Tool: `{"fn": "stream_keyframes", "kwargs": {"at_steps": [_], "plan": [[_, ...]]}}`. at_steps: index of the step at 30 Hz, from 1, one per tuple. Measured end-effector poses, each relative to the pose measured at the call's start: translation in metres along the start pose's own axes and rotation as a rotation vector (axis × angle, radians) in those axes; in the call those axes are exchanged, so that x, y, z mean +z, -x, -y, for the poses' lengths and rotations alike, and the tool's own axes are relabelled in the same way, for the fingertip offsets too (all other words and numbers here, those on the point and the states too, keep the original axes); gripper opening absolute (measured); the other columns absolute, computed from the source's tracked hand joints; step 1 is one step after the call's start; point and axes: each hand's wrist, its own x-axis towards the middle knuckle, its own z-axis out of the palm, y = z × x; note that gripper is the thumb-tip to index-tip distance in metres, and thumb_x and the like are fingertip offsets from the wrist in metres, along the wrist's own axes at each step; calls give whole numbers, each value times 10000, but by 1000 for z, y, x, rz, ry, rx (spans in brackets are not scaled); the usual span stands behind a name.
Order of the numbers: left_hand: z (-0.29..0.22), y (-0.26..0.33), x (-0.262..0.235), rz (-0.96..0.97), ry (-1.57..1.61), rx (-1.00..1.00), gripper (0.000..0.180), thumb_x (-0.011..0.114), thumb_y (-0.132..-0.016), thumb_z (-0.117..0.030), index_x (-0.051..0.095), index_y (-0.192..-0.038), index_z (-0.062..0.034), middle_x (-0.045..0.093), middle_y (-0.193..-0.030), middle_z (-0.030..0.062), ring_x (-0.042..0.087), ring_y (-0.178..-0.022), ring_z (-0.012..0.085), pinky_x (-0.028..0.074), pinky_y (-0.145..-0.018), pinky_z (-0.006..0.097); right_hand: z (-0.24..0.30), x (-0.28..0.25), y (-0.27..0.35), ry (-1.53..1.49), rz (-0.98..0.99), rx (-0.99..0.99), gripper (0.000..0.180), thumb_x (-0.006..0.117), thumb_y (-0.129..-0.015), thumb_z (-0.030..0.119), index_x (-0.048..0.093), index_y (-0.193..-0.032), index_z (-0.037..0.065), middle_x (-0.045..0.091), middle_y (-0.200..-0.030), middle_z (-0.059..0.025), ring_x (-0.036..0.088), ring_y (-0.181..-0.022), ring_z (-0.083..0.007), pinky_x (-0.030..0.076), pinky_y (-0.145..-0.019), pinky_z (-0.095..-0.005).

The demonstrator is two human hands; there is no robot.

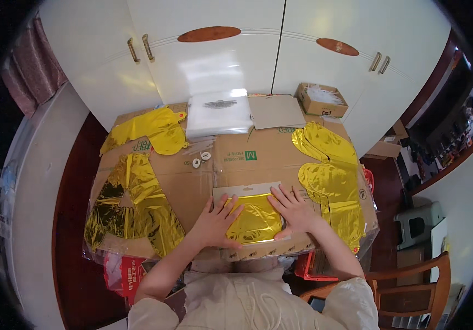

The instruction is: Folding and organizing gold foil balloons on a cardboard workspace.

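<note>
white cabinets (225, 60) rise behind brown cardboard (192, 184) where left hand (216, 223) and right hand (294, 212), grip wide, touch gold foil (254, 219).

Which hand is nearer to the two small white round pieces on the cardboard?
Left hand. It is below the white round pieces in the picture, slightly right; the right hand is farther, toward their lower right.

Left hand (217, 223), right hand (297, 213) spread at either edge of flat gold foil packet (256, 217); cardboard (272, 162) beneath; crinkled foil pieces (335, 179) both sides; clear bags (217, 116) stacked beyond.
</note>
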Motion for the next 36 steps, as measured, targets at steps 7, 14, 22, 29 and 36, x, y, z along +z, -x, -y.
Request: {"fn": "stream_keyframes", "kwargs": {"at_steps": [7,14,22,29,36], "plan": [[52,9,-37,-295,58,-167,741,616,-820,-507,408,-1390,-81,380,-1447,177,306,-1370,359,269,-1094,530,28,-39,-10,-196,-106,0,950,578,-782,663,325,-1444,30,188,-1552,-206,143,-1436,-413,123,-1147,-567],[145,-24,-23,-423,90,-365,219,637,-837,-232,629,-989,-74,629,-969,96,602,-963,308,485,-829,458,55,-24,-54,-197,-169,-94,719,577,-871,497,410,-1395,33,334,-1489,-186,253,-1410,-352,160,-1156,-525],[160,-54,10,-542,30,-346,136,649,-814,-175,655,-888,-61,625,-910,123,623,-874,318,511,-773,433,57,-36,-56,-192,-150,-173,621,645,-820,435,520,-1301,63,442,-1416,-146,387,-1333,-311,240,-1139,-483],[66,7,-21,-540,437,-306,184,667,-830,-144,661,-995,-62,650,-906,114,636,-839,272,513,-737,379,63,-21,-17,-307,-61,-267,580,673,-805,398,537,-1281,96,460,-1394,-134,401,-1325,-305,287,-1119,-486],[-20,70,-11,-337,865,-475,147,673,-823,-137,654,-929,-37,638,-817,124,647,-707,247,517,-660,330,57,4,-21,-372,-110,-288,545,680,-816,364,547,-1262,81,471,-1381,-141,404,-1328,-313,293,-1116,-512]]}}
